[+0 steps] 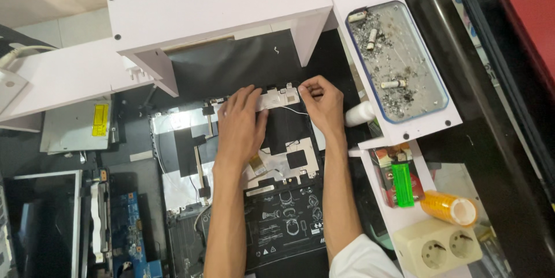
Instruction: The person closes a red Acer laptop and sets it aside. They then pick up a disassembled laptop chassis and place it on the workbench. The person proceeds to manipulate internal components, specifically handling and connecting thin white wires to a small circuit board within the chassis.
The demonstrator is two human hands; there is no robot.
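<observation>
Opened laptop chassis (231, 197), its internals exposed, is laid on the dark surface (509, 197) below a white shelf unit (219, 0). A pale speaker strip (280, 98) along the chassis's far edge is pressed under the left hand (240, 127), whose grip is flat and open. The strip's right end is pinched between thumb and fingers of the right hand (324, 104). A tray of ash (399, 61), a green lighter (403, 184) and a tape roll (451, 208) are seen at the right.
</observation>
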